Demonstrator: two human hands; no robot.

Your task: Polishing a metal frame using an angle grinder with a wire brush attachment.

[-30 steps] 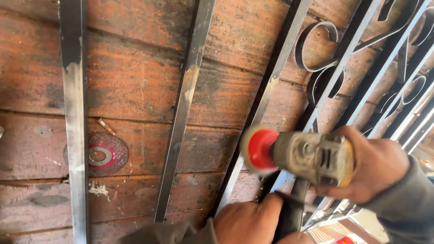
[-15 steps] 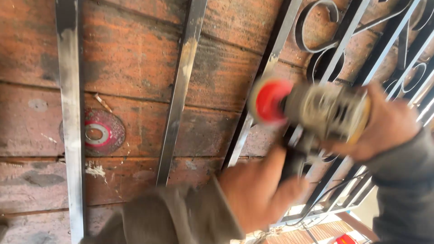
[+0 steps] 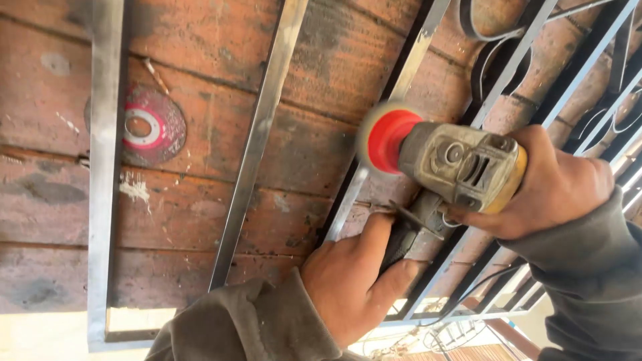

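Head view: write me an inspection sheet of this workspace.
Surface: worn, stained wooden planks under a metal grille frame.
Job's things: angle grinder, red flange at its blurred disc, over a grille bar.
Clutter: loose grinding disc on the planks; white scraps beside it.
Hands: left hand grips the grinder's side handle; right hand holds its body.
Cables: dark cable running below the grille.
Surroundings: scrollwork at upper right; bright ground past the plank edge.

Left hand (image 3: 354, 281) now on grinder (image 3: 455, 167) handle
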